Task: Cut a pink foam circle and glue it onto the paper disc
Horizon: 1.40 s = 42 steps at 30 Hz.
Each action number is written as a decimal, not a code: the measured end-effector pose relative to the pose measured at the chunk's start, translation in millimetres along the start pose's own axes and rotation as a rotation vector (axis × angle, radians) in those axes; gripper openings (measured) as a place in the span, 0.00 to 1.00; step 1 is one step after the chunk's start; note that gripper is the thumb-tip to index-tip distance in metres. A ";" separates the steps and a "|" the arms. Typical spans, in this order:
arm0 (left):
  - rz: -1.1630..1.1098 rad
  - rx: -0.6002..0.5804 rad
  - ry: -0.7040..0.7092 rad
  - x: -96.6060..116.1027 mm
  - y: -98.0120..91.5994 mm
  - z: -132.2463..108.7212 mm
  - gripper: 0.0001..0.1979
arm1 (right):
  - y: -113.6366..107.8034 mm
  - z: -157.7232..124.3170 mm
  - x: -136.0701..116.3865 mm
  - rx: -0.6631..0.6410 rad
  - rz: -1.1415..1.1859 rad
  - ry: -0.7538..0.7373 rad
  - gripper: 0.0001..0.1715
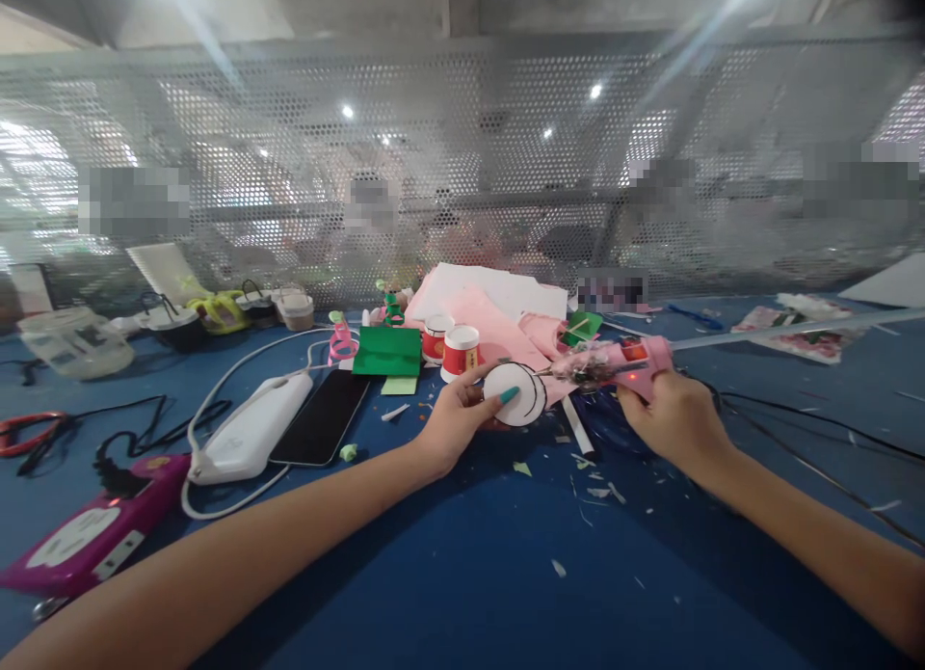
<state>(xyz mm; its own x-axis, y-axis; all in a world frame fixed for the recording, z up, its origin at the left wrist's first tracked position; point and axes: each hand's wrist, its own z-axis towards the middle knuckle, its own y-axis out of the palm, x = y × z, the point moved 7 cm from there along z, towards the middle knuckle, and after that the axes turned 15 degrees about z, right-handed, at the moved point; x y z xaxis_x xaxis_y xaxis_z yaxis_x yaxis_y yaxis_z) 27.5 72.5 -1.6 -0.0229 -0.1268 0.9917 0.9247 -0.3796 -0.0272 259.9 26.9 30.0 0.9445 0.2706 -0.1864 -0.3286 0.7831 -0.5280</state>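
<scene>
Pinched in my left hand [455, 424] are white paper discs [509, 392] with dark edges, overlapping one another. My right hand [672, 415] is wrapped round the handle of a pink hot glue gun [614, 360]. A clear glue stick [795, 329] runs out of its back end, and a small red light glows on its body. The gun's nozzle points left and is close to the discs' right edge; whether it touches them I cannot tell. Just behind my left hand stand two red and white paper cups [461, 354].
A black phone [323, 417], a white power bank [254, 429] with a cable and a purple power strip [101, 535] lie at left. Green folded card [387, 350] and pink and white paper [498, 294] sit behind. Paper scraps dot the blue table [462, 574]; a perforated metal screen [469, 149] rises beyond.
</scene>
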 end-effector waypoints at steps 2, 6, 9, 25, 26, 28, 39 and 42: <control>-0.002 0.015 0.003 -0.4 -1.2 0.6 0.27 | -0.2 -0.3 -0.3 0.010 -0.008 -0.007 0.16; 0.009 0.066 0.002 -2.1 -5.5 1.5 0.23 | -2.2 0.4 -2.9 0.046 -0.003 -0.014 0.17; 0.015 0.055 0.006 -1.6 -5.3 1.1 0.22 | -8.4 1.9 -4.7 0.107 0.018 0.022 0.20; 0.039 0.033 -0.067 -6.9 -1.4 1.3 0.27 | -25.5 15.1 -3.2 0.094 0.139 0.208 0.21; 0.031 0.043 -0.068 -7.3 -2.1 1.3 0.25 | -24.5 15.6 -1.7 0.083 0.124 0.209 0.20; 0.016 0.052 -0.065 -7.9 -2.9 1.5 0.22 | -21.4 16.1 1.7 0.046 0.099 0.219 0.19; 0.017 0.024 -0.085 -8.1 0.4 2.4 0.20 | -12.3 14.1 -9.5 -0.034 -0.022 0.134 0.19; 0.019 0.056 -0.091 -7.9 -2.0 2.2 0.17 | -10.1 14.1 -5.9 -0.035 0.000 0.091 0.15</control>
<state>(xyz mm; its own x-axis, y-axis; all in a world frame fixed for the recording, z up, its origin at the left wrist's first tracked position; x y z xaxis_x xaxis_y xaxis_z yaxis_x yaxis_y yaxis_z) 26.7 76.3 -9.1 0.0270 -0.0491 0.9984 0.9445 -0.3258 -0.0416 257.7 25.3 48.1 0.9408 0.2176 -0.2598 -0.3301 0.7626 -0.5564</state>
